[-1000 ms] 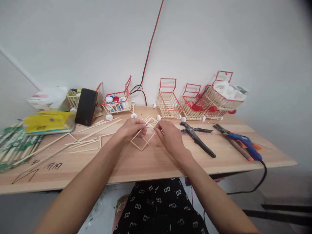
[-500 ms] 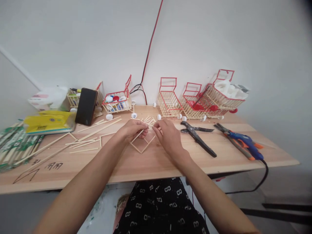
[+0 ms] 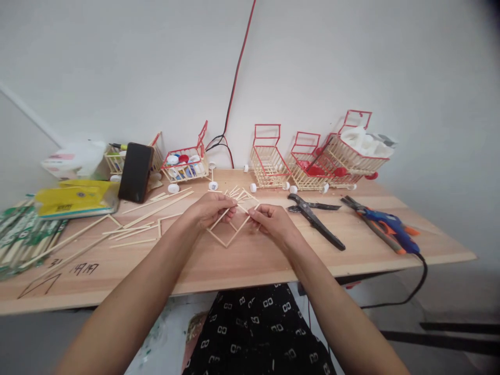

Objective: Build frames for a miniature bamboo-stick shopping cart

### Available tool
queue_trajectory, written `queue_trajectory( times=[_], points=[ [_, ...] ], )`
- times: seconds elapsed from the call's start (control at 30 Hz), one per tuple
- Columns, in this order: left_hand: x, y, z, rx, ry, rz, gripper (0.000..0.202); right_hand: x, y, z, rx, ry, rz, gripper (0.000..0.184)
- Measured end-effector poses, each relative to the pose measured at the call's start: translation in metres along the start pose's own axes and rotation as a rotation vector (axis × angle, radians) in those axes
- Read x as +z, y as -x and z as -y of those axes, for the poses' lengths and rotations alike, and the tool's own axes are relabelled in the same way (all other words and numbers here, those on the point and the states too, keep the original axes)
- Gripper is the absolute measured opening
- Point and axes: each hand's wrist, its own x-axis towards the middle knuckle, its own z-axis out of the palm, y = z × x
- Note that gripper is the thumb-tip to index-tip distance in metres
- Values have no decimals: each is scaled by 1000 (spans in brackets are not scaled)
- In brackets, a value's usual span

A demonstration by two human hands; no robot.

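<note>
A square frame of thin wooden sticks lies on the wooden table in front of me. My left hand pinches the frame's upper left side with fingers closed. My right hand has its fingers closed on the frame's right corner and on a short loose stick that points up and left across the frame. A small heap of short cut sticks lies just behind both hands.
Black cutters and a blue glue gun lie to the right. Several stick-built carts with red handles stand along the wall. Long sticks, a black phone, a yellow packet and chopstick packs lie left.
My right hand has drawn back from the stick heap toward me and now holds a short stick against the frame. My left hand has stayed on the frame.
</note>
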Motion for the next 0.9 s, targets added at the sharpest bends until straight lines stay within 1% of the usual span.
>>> queue_trajectory(
  times=[0.17,0.33,0.57,0.8,0.9],
  points=[
    [0,0,1,12,-30,-1,16,-1,0,2,-8,22,-4,39],
    [-3,1,0,9,-31,5,16,-3,-2,-1,-19,67,-27,38],
    [-4,2,-3,-7,-55,-12,14,-4,-3,-3,-35,82,-8,36],
    [-3,3,-2,32,-110,-13,21,-3,-1,1,-22,111,-11,34],
    [-2,3,-1,49,-130,-21,20,-5,-3,-1,-39,143,1,34]
  ],
)
